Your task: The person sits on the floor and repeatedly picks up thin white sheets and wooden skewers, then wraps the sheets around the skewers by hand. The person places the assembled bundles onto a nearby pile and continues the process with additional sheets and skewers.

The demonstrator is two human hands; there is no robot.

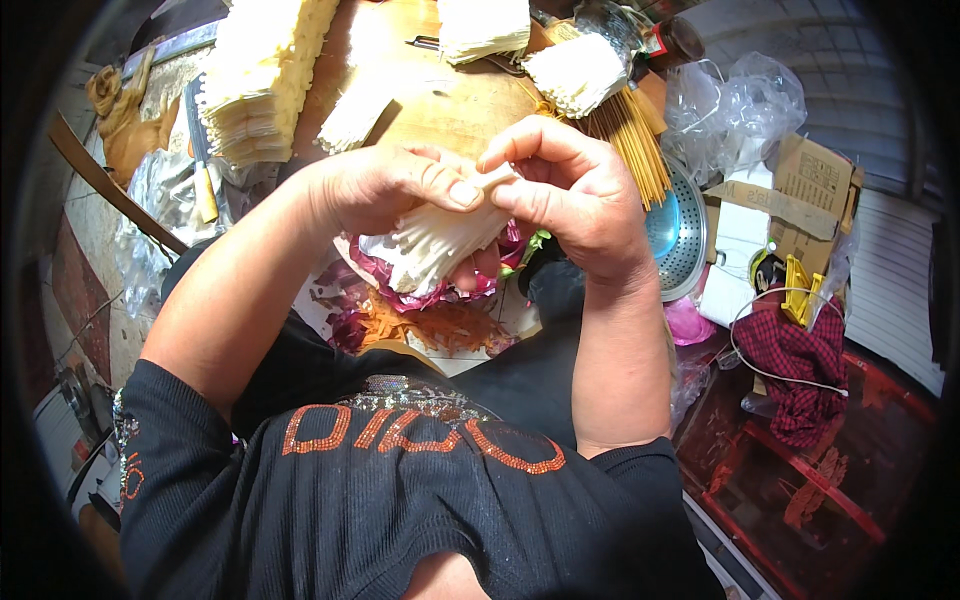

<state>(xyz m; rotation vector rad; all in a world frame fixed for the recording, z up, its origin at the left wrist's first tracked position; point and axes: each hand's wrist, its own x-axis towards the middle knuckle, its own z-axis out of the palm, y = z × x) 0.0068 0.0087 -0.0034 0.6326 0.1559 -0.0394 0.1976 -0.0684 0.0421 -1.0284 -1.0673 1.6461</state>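
Note:
Both my hands hold a white bundle of thin, soft strips (440, 245), fanned out at its lower end. My left hand (395, 185) wraps around the bundle from the left, its thumb lying over the gathered part. With thumb and forefinger, my right hand (580, 200) pinches the narrow upper end. Just under the bundle lie purple leafy vegetable pieces (372, 262) and orange shreds (420, 322), partly covered by my hands. Ahead, a small stack of white strips (352, 118) rests on the wooden board (425, 95).
A tall pale layered stack (245, 115) stands at the left, near a knife (204, 180). More white stacks (575, 75) and wooden skewers (640, 145) lie at the far right. Beyond my right forearm are a metal colander (688, 235), a cardboard box (812, 185) and a checked cloth (790, 350).

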